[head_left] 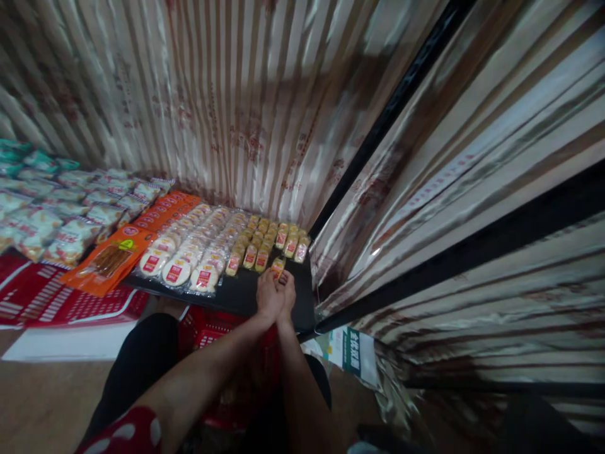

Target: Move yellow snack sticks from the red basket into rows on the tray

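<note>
Both-hand grip, left hand (268, 296) and right hand (286, 291) pinched together on small yellow red-labelled snack packet (278, 267), at 6 o'clock of matching packet rows (265, 243) on black shelf (246, 293), continuing front edge.

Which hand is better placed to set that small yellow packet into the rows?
Right, probably. The right hand has its fingers at the small yellow packet, nearest the yellow packet rows. The left hand presses alongside, slightly further back.

Glossy plastic snack packets (278, 266) on a matt black shelf (246, 293).
</note>
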Tool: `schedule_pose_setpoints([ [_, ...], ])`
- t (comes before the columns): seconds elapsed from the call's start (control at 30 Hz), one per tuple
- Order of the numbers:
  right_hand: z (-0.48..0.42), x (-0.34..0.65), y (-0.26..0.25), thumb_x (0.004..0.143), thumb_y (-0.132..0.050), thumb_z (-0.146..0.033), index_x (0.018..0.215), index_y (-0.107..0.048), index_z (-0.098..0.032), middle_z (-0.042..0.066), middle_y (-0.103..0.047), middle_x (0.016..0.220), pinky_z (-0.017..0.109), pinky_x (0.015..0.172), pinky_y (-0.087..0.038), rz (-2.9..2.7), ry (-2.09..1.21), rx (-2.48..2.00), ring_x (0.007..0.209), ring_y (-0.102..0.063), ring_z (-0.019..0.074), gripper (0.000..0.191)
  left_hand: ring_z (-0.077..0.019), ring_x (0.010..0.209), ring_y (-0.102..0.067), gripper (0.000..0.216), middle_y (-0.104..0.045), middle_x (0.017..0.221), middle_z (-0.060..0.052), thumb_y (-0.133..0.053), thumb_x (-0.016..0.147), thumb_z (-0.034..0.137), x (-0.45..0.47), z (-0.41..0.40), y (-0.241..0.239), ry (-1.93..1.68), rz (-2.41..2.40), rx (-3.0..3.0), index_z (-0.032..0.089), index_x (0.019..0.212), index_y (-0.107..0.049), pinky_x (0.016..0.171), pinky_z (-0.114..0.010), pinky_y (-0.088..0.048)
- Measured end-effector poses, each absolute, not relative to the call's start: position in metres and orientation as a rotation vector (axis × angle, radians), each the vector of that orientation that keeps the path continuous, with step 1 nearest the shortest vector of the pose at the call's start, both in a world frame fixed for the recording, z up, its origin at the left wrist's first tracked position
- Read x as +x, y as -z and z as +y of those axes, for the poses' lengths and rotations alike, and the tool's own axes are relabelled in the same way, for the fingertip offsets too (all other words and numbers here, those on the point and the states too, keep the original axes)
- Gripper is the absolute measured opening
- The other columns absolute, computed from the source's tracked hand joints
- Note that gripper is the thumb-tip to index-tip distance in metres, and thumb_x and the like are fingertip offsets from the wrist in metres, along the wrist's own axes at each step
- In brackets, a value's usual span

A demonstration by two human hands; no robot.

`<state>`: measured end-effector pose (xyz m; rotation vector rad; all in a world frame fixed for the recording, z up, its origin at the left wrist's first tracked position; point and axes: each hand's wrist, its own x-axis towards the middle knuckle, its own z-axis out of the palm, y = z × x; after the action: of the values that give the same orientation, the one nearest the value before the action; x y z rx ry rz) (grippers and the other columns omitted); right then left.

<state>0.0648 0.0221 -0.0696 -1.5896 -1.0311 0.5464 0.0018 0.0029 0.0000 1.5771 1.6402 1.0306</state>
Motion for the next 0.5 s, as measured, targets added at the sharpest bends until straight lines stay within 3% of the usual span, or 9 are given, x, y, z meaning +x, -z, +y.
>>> schedule_pose_setpoints([
  [0.23,0.038,0.074,0.064,0.07,-0.052,-0.024,0.1,-0.058,-0.022,0.003,-0.068,0.095,0.03,0.084,-0.048,-0.967,-0.548,-1.58,0.091,-0.063,0.0176,0.03,-0.0222,0.12,-0.051,0.035,-0.061,0.123,-0.011,-0.045,0.079,0.012,0.012,0.023,-0.001,-1.009,1.609,1.549,0.016,0.107,-0.064,0.107,-0.038,-0.038],
  [0.5,0.067,0.086,0.081,0.075,-0.045,-0.023,0.103,-0.057,-0.021,0.004,-0.067,0.097,0.03,0.086,-0.047,-1.082,-0.468,-1.584,0.094,-0.061,0.0173,0.03,-0.0219,0.121,-0.051,0.035,-0.061,0.122,-0.009,-0.045,0.075,0.01,0.027,0.044,0.005,-1.048,1.623,1.577,0.017,0.101,-0.067,0.109,-0.037,-0.037],
])
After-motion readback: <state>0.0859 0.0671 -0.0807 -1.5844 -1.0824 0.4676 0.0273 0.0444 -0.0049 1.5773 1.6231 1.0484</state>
